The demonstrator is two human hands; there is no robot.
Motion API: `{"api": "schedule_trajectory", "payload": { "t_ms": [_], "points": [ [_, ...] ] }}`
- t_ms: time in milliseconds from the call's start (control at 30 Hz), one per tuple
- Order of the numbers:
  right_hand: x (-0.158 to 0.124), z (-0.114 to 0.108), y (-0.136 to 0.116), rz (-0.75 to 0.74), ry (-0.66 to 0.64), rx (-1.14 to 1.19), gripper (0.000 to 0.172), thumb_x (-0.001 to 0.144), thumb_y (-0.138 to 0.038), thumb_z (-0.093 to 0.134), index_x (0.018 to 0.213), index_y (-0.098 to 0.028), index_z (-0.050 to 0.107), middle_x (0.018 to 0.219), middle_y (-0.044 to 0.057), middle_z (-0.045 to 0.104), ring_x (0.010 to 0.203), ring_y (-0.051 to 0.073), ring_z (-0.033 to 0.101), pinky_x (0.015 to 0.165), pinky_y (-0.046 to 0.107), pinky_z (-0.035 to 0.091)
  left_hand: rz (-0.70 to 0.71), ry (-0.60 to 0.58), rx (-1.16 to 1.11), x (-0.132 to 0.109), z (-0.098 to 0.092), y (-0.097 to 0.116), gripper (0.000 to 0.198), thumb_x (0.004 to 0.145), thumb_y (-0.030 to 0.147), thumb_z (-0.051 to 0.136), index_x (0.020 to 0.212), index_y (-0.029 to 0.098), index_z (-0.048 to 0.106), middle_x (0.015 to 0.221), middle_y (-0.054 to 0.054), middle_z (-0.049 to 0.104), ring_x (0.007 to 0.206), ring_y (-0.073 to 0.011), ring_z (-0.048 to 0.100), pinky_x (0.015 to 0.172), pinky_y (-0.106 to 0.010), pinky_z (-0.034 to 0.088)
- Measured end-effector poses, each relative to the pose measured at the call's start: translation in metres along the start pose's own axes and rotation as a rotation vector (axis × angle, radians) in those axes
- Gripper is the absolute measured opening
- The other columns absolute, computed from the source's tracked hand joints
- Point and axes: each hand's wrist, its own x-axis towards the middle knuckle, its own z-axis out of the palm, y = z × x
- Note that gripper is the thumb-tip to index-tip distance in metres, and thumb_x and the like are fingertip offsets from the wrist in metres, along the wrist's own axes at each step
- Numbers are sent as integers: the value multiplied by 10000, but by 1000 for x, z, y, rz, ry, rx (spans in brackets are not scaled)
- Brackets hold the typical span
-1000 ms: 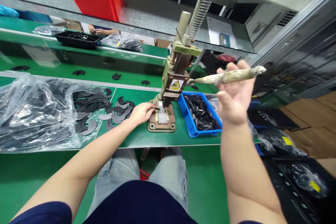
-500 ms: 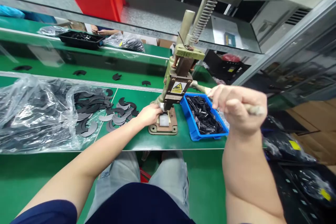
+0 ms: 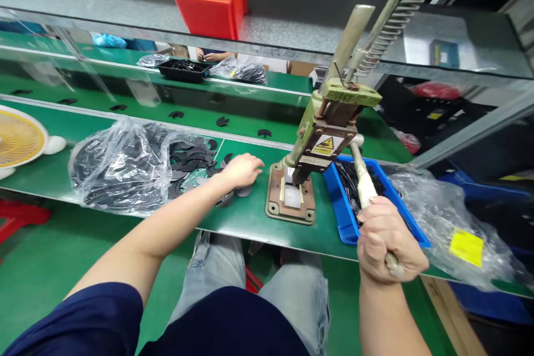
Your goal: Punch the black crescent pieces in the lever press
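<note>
My right hand [image 3: 387, 239] is wrapped round the lever handle [image 3: 364, 178] of a green hand press [image 3: 329, 117]. That lever slopes down toward me. Under the ram, a pale block [image 3: 293, 196] sits on the brown press base [image 3: 273, 200]. My left hand [image 3: 244, 171] is left of the base, just over the edge of a pile of curved black pieces [image 3: 187, 158]. Its fingers are drawn together; what they hold, if anything, is hidden. Some of the pieces lie under my wrist and forearm, others in the mouth of a clear plastic bag [image 3: 120, 164].
Beside the press stands a blue bin [image 3: 344, 228] of black parts, with a clear bag [image 3: 454, 222] to its right. Single curved pieces lie along the green strip [image 3: 196, 122] behind. A red bin [image 3: 212, 14] is on the shelf above; a fan [image 3: 19, 139] is far left.
My left hand has left the press base and moved left to the curved pieces. The lever has swung down toward me in my right hand. The view has shifted left.
</note>
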Motion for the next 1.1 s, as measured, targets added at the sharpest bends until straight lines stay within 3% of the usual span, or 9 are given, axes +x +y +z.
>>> {"api": "schedule_trajectory", "payload": {
  "t_ms": [67,133,233,400,600,767,867,1000,1100],
  "points": [
    [0,1,1,-10,26,9,237,758,-135,640,565,-199,517,586,-16,581,617,202,636,844,542,543,-260,-44,79,-3,-14,-42,393,1008,408,575,1291,184,732,1268,-152,760,1234,-301,676,1079,-389,507],
    [-1,3,3,-28,61,27,251,763,-143,635,556,-196,504,577,-15,573,606,200,628,827,532,540,-480,-160,97,-2,-23,-78,475,997,501,569,1311,173,711,1296,-168,753,1242,-315,684,1054,-375,514],
    [-2,4,4,-30,71,38,249,754,-130,634,555,-192,500,581,-12,574,613,202,630,822,531,533,-607,-310,79,5,-21,-109,607,931,639,611,1300,169,715,1306,-191,751,1222,-345,708,1007,-370,536],
    [-1,3,3,-31,54,30,225,740,-117,631,562,-195,518,587,-24,567,609,182,621,828,522,537,-697,-352,-22,26,1,-114,719,746,653,804,1260,155,734,1362,-236,718,1251,-387,698,980,-374,549],
    [-2,2,-1,20,32,7,253,770,-141,631,560,-196,501,596,-33,567,623,176,627,859,512,546,-675,-239,-176,41,11,-107,340,834,394,792,1090,178,735,1225,-174,778,1182,-326,732,942,-341,559],
    [-5,3,-3,52,51,7,276,811,-187,637,569,-205,505,592,-34,561,625,181,624,868,525,543,-629,-133,-406,38,7,-79,208,962,333,678,1084,171,633,998,-111,803,910,-211,776,795,-292,584],
    [-6,3,-3,67,61,11,288,828,-207,634,571,-210,502,582,-35,553,627,184,621,874,539,536,-570,-159,-679,29,11,-38,161,1012,322,633,1074,192,561,852,-47,778,708,-135,744,683,-239,581],
    [-6,4,-3,55,59,14,312,841,-213,630,568,-209,480,576,-31,553,609,183,611,865,541,540,-518,-272,-1144,21,20,27,206,1042,323,619,935,205,489,642,3,684,554,-116,681,572,-212,553],
    [-7,4,-3,41,66,22,312,848,-210,629,574,-209,480,572,-27,543,617,182,609,874,543,537,-486,-306,-1221,23,28,62,249,1031,341,659,913,197,494,602,11,664,529,-113,676,546,-199,548]
  ]
}}
